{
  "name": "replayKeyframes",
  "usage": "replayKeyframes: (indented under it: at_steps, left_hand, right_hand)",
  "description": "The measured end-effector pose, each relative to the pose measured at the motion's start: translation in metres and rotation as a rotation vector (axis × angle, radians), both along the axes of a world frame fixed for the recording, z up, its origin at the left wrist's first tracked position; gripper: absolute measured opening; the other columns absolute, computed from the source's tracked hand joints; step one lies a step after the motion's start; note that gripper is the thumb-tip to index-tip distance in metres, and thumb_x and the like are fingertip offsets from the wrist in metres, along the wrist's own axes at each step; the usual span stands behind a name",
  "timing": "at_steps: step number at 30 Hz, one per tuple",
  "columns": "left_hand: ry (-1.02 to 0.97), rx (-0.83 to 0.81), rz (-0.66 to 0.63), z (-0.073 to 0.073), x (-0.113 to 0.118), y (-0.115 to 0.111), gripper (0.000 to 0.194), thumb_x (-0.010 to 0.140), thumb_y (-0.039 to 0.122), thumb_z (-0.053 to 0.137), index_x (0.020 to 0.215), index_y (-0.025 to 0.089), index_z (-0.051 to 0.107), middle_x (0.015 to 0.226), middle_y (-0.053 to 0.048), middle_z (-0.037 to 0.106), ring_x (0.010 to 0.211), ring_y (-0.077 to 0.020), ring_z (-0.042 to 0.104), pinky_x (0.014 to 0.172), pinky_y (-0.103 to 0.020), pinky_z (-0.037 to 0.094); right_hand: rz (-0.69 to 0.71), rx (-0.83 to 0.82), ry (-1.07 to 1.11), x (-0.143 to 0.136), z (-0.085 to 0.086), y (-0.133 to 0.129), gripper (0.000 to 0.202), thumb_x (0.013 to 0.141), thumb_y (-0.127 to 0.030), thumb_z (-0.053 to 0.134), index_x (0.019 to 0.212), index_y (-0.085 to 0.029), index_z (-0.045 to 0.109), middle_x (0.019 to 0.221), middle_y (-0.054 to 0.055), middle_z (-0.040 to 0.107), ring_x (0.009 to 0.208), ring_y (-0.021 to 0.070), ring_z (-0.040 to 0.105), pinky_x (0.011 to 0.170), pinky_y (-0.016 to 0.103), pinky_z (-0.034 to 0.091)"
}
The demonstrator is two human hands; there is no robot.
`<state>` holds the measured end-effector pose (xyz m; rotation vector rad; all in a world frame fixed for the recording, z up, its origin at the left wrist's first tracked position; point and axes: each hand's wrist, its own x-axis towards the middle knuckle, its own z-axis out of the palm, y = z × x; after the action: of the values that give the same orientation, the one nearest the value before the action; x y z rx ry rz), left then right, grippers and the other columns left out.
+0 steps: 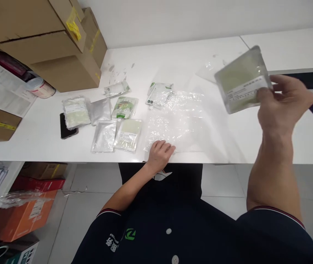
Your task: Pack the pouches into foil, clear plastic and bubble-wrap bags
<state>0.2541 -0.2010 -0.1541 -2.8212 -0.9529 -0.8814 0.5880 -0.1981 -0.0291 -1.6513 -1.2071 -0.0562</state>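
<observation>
Packing at a white table, pouch raised.
Right hand (283,101) pinches a pale green pouch (243,79) above the table (228,139) (white wall behind, cardboard boxes (49,40) at left); left hand (160,154) presses flat on clear plastic bags (178,121) near more pouches (109,117).

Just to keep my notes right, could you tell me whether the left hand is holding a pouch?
No, the left hand lies flat on the clear plastic bag; the right hand holds the pouch.

Your left hand (160,153) lies palm down, fingers spread flat, forearm stretched forward. Your right hand (284,102) is raised high, fingers pinched closed, elbow bent.
</observation>
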Motion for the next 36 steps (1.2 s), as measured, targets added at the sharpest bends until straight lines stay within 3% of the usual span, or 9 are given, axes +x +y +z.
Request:
replayKeyframes:
  at_steps: [2, 4, 9, 14, 20, 23, 27, 30, 36]
  left_hand:
    - [0.024, -0.006, -0.021, 0.003, 0.009, -0.005, 0.029, 0.091, 0.007, 0.049, 0.109, 0.022, 0.067, 0.103, -0.006, 0.072, 0.108, -0.0241, 0.063, 0.091, -0.040, 0.047]
    - [0.013, 0.030, -0.003, 0.007, 0.008, -0.012, 0.030, 0.091, 0.008, 0.050, 0.112, 0.022, 0.066, 0.111, -0.007, 0.071, 0.113, -0.0268, 0.060, 0.095, -0.044, 0.044]
    - [-0.034, 0.125, 0.172, 0.010, -0.034, -0.020, 0.020, 0.091, 0.015, 0.056, 0.104, 0.025, 0.068, 0.109, -0.009, 0.070, 0.108, -0.0280, 0.060, 0.088, -0.045, 0.042]
    - [-0.038, 0.038, 0.219, 0.000, -0.065, -0.011, 0.018, 0.093, 0.016, 0.052, 0.098, 0.024, 0.068, 0.100, -0.009, 0.070, 0.102, -0.0244, 0.062, 0.083, -0.042, 0.043]
    - [-0.022, -0.005, 0.164, -0.004, -0.065, -0.006, 0.023, 0.094, 0.013, 0.047, 0.088, 0.021, 0.067, 0.090, -0.008, 0.070, 0.094, -0.0223, 0.063, 0.079, -0.039, 0.045]
    - [-0.020, -0.060, 0.164, -0.001, -0.065, -0.002, 0.023, 0.096, 0.015, 0.046, 0.096, 0.021, 0.069, 0.101, -0.010, 0.070, 0.103, -0.0242, 0.063, 0.085, -0.042, 0.049]
    - [-0.017, -0.088, 0.023, 0.001, -0.066, 0.008, 0.026, 0.096, 0.014, 0.048, 0.112, 0.021, 0.067, 0.125, -0.011, 0.066, 0.130, -0.0273, 0.053, 0.103, -0.049, 0.047]
    - [-0.018, -0.063, -0.070, 0.003, -0.065, 0.010, 0.027, 0.096, 0.009, 0.044, 0.109, 0.018, 0.067, 0.120, -0.009, 0.070, 0.132, -0.0256, 0.053, 0.108, -0.049, 0.046]
    - [-0.118, -0.133, -0.082, 0.029, -0.062, -0.001, 0.023, 0.099, 0.015, 0.042, 0.102, 0.018, 0.065, 0.102, -0.007, 0.072, 0.120, -0.0212, 0.063, 0.107, -0.045, 0.049]
  right_hand:
    - [0.212, -0.017, 0.189, -0.030, 0.010, -0.009, 0.032, 0.086, -0.042, 0.066, 0.118, -0.039, 0.069, 0.111, 0.003, 0.069, 0.095, 0.0317, 0.065, 0.080, 0.051, 0.054]
    - [0.404, -0.191, 0.340, -0.064, 0.009, -0.007, 0.033, 0.079, -0.039, 0.073, 0.112, -0.032, 0.072, 0.098, 0.004, 0.069, 0.080, 0.0232, 0.064, 0.073, 0.044, 0.055]
    - [0.687, -0.583, 0.480, -0.109, -0.025, 0.023, 0.033, 0.078, -0.037, 0.074, 0.108, -0.024, 0.074, 0.096, 0.005, 0.071, 0.081, 0.0179, 0.064, 0.068, 0.034, 0.054]
    - [0.766, -0.778, 0.541, -0.112, -0.061, 0.049, 0.032, 0.075, -0.032, 0.078, 0.106, -0.023, 0.075, 0.085, 0.003, 0.070, 0.072, 0.0145, 0.063, 0.061, 0.029, 0.050]
    - [0.825, -0.833, 0.499, -0.109, -0.074, 0.052, 0.032, 0.073, -0.032, 0.078, 0.103, -0.023, 0.076, 0.089, 0.003, 0.073, 0.080, 0.0159, 0.065, 0.071, 0.030, 0.053]
    - [0.840, -0.855, 0.482, -0.107, -0.080, 0.052, 0.031, 0.074, -0.032, 0.076, 0.104, -0.022, 0.076, 0.091, 0.003, 0.073, 0.083, 0.0173, 0.066, 0.074, 0.032, 0.054]
    - [0.796, -0.895, 0.241, -0.113, -0.080, 0.050, 0.031, 0.080, -0.035, 0.071, 0.108, -0.024, 0.075, 0.096, 0.006, 0.072, 0.084, 0.0204, 0.065, 0.075, 0.038, 0.055]
    - [0.702, -0.748, -0.138, -0.121, -0.067, 0.033, 0.039, 0.084, -0.041, 0.066, 0.119, -0.024, 0.071, 0.119, 0.013, 0.064, 0.105, 0.0299, 0.061, 0.087, 0.048, 0.052]
    - [0.945, -0.665, -0.518, -0.136, -0.038, -0.040, 0.066, 0.084, -0.061, 0.059, 0.141, -0.028, 0.053, 0.141, 0.013, 0.055, 0.128, 0.0378, 0.050, 0.096, 0.055, 0.047]
